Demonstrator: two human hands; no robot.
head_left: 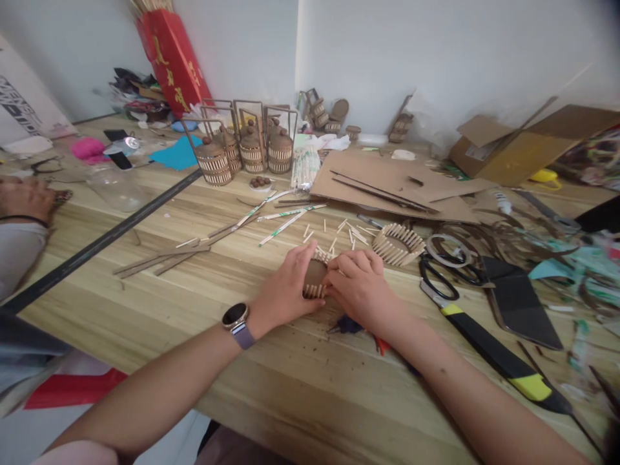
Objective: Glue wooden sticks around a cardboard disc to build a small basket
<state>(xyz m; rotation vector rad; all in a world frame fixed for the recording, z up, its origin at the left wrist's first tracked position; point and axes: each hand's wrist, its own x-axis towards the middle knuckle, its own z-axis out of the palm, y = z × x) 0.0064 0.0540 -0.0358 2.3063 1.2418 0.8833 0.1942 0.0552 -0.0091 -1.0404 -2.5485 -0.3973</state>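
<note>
A small round basket, with a brown disc base and short pale sticks standing round its edge, sits on the wooden table. My left hand curls round its left side, thumb in front and fingers behind. On the opposite side, my right hand has its fingers bent and pinched together at the rim. Whatever those fingertips hold is hidden. Loose short sticks are scattered just beyond my hands. A second round stick basket, its sticks leaning outward, stands to the right.
Finished lidded baskets with tall handles stand at the back, near a cardboard sheet. To the right lie scissors, a black-and-yellow tool, a tape roll and a phone. Another person's hand rests at the left.
</note>
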